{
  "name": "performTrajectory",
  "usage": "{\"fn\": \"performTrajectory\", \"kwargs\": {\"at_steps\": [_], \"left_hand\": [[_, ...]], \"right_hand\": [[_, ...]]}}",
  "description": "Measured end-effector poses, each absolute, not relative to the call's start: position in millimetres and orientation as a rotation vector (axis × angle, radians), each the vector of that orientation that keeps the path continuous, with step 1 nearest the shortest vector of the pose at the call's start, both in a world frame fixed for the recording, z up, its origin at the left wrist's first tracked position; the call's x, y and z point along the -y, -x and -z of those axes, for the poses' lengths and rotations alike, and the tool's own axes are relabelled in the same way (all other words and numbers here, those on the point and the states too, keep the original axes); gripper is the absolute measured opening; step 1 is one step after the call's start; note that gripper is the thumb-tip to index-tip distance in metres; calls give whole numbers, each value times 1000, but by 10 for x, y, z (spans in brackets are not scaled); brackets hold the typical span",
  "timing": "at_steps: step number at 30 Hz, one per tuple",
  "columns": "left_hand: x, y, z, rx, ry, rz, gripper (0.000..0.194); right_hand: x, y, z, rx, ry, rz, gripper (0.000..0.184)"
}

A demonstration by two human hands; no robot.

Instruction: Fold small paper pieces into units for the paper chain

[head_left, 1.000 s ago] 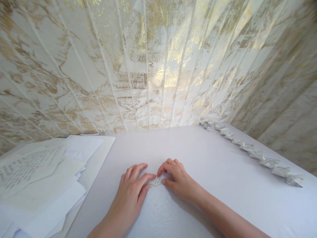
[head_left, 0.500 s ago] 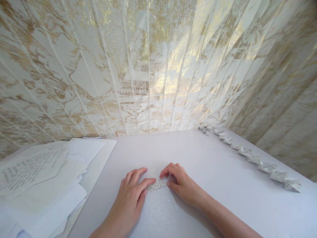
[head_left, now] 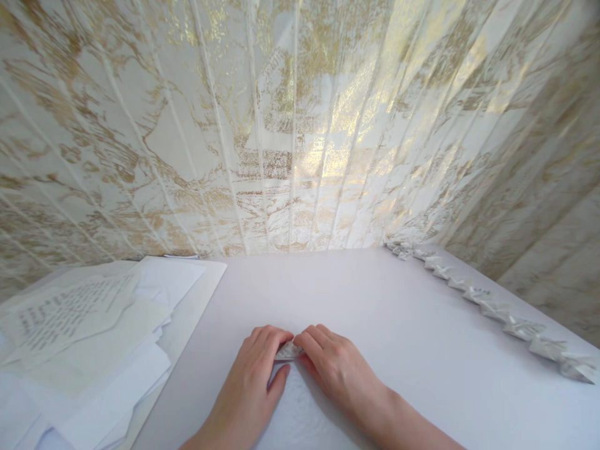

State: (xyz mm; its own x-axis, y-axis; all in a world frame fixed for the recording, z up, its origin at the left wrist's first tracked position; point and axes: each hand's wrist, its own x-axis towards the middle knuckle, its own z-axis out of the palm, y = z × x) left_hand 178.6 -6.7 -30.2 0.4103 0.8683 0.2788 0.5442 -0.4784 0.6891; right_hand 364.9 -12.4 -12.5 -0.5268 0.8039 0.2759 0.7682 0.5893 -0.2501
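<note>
A small folded piece of paper (head_left: 287, 351) with print on it lies on the white table (head_left: 412, 387), between my two hands. My left hand (head_left: 253, 378) has its fingers curled against the paper's left end and far edge; its thumb stands a little apart on the near side. My right hand (head_left: 335, 362) grips the right end, fingers curled over the top and thumb beneath, partly hidden. Most of the paper's right part is covered by the fingers.
Loose white sheets (head_left: 107, 381), one bearing printed text, are piled at the left. A row of folded paper pieces (head_left: 497, 312) runs along the table's right edge. Behind the table hangs a white and gold patterned curtain (head_left: 290, 125).
Both hands have closed in on the folded paper, the right hand moving left and its fingers curling over the right end. The view has shifted slightly left.
</note>
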Motion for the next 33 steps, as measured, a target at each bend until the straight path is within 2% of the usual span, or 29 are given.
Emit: {"fn": "performTrajectory", "kwargs": {"at_steps": [4, 14, 19, 29, 33], "left_hand": [[74, -1838, 330, -1288, -2028, -922, 29], [191, -1920, 239, -1228, -1849, -876, 20], [160, -1917, 196, -1237, -1923, -891, 15], [138, -1760, 371, -1066, -2299, -866, 31], [154, -1740, 367, -958, -2492, -886, 30]], "right_hand": [[132, -3645, 99, 2414, 1250, -154, 18], [222, -3584, 47, 2058, 1385, -595, 23], [223, -3591, 73, 1916, 1351, -778, 18], [261, -3719, 114, 2067, 1237, -619, 33], [283, -3738, 127, 2184, 1132, -472, 29]]}}
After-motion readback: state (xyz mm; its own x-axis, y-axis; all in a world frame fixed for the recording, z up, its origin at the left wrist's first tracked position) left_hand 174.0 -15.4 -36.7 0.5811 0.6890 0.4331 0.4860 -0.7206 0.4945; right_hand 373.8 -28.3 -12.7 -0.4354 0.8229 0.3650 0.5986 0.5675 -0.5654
